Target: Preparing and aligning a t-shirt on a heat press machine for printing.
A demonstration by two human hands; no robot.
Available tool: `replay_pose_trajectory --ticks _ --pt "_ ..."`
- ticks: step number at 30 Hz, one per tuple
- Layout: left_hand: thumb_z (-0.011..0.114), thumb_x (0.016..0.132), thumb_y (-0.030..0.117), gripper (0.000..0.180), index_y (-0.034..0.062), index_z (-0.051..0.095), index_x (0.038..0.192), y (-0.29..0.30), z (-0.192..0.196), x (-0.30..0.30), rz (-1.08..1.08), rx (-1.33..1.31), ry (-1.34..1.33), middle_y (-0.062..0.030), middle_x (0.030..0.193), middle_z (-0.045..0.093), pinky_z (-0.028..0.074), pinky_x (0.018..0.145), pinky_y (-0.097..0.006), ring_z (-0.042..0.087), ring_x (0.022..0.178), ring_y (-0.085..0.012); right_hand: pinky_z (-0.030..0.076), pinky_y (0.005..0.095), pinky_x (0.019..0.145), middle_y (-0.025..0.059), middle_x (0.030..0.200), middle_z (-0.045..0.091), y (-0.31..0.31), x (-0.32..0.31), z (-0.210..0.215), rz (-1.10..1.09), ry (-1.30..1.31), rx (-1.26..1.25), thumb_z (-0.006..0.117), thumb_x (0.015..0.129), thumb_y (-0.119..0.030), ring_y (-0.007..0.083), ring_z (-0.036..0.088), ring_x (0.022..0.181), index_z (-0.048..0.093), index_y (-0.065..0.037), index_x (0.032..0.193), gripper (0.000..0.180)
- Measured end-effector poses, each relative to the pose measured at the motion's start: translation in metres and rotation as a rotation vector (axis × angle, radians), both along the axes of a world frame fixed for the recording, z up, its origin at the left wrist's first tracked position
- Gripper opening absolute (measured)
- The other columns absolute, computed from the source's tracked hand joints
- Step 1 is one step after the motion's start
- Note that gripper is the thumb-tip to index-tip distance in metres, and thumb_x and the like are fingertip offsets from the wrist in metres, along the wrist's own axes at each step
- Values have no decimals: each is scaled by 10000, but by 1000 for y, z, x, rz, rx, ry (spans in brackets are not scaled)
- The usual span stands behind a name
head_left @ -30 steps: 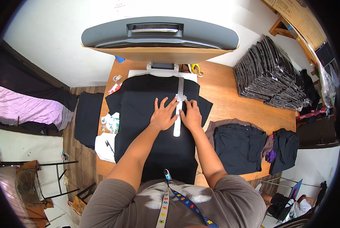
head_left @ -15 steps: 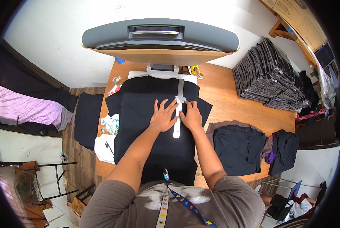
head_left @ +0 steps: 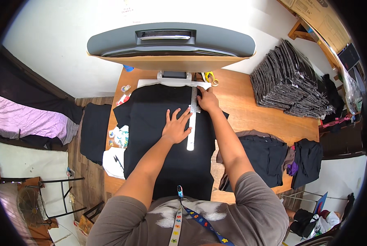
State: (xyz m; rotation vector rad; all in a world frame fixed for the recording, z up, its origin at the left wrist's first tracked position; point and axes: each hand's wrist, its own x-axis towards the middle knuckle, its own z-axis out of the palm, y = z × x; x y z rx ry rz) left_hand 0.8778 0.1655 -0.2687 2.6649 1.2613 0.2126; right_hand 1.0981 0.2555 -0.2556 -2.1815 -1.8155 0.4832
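A black T-shirt [head_left: 158, 119] lies spread over the lower plate of a heat press, its collar end at the far side. A long ruler [head_left: 191, 135] rests lengthwise on the shirt, right of its middle. My left hand [head_left: 177, 128] lies flat on the cloth with fingers spread, its fingertips touching the ruler's left edge. At the ruler's far end, near the shirt's shoulder, is my right hand [head_left: 208, 99], its index finger and thumb apart beside the ruler. A small pale piece [head_left: 197, 109] sits against the ruler, partly covered by it.
The grey upper plate [head_left: 171, 39] of the press is raised above the far side. A tall stack of dark bagged garments [head_left: 288, 82] stands at the far right. Folded black shirts [head_left: 261, 158] lie nearer. Yellow tape [head_left: 210, 78] is behind, a white cloth [head_left: 113, 163] left.
My right hand has slid away from me along the ruler, from its middle to its far end. My left hand and the ruler have stayed almost in place.
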Motion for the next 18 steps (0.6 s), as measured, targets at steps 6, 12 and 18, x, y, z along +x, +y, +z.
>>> replay_pose_trajectory --ticks 6,12,18 --pt "528 1003 453 657 205 364 1589 -1 -2 0 -2 -6 -6 21 1707 248 112 1225 -689 278 1499 -354 555 520 957 226 1397 501 -9 -6 2 -4 1 13 640 959 -299 415 647 1167 545 -314 1465 515" --pt "528 1003 441 659 208 356 1595 0 -2 0 -6 17 -19 20 1707 250 109 1226 -688 280 1496 -355 549 514 973 212 1394 502 -9 -7 3 -16 -2 2 640 977 -337 403 633 1193 547 -304 1464 497" --pt "533 1000 442 661 214 358 1595 -1 -2 1 -1 8 -10 26 1705 251 106 1228 -686 274 1502 -348 540 497 988 208 1360 510 -8 -4 -5 -30 40 24 640 982 -341 401 606 1213 539 -298 1475 505"
